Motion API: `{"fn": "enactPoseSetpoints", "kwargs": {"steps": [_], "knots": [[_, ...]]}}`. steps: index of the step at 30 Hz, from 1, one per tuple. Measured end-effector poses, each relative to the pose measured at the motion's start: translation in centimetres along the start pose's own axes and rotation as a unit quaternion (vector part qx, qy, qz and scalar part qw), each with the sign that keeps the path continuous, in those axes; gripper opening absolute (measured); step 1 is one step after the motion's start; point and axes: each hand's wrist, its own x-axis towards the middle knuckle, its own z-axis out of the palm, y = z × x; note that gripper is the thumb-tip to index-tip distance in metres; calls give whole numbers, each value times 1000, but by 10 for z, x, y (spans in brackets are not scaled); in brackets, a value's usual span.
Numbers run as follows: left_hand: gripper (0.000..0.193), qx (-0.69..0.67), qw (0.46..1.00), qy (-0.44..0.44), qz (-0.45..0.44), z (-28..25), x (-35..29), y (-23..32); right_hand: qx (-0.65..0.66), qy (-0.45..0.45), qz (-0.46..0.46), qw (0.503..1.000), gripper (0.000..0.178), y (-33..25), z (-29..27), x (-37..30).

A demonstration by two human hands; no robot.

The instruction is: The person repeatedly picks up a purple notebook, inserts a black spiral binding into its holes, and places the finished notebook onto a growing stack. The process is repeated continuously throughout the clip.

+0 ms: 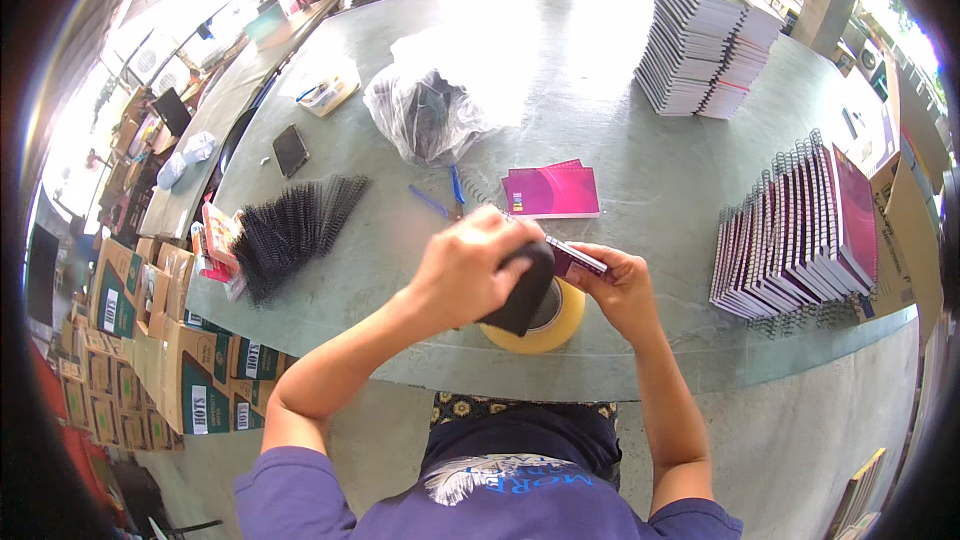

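Observation:
My left hand (470,270) is closed round a dark, flat, rounded piece (527,292) whose kind I cannot make out. Between the fingers and thumb of my right hand (622,290) is a small purple notebook (575,260), held edge-up with its far end against the left hand. Below both hands a wide yellow tape roll (548,337) lies on the table, partly covered by the dark piece. Just beyond my left hand are blue-handled pliers (458,188), their tips hidden. Two pink-purple notebooks (553,192) lie flat, one overlapping the other, farther out.
Black binding coils (290,237) are heaped at left, near a phone (291,151). A clear plastic bag (425,115) with dark contents sits farther back. Coil-bound notebooks (795,240) stand in a row at right, behind them a tall book stack (705,45). Cartons (205,380) stand lower left.

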Motion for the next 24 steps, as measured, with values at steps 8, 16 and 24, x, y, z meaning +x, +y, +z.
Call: {"fn": "enactPoseSetpoints", "kwargs": {"steps": [8, 16, 24], "knots": [[25, -10, 992, 122, 10, 3, 11, -1, 44, -25, -5, 999, 31, 5, 1, -1], [25, -10, 988, 147, 46, 8, 22, 8, -34, -60, 58, 996, 30, 5, 2, -2], [27, -97, 982, -22, -160, -14, -57, -52, -26, -43, 9, 999, 28, -5, 6, 2]]}}
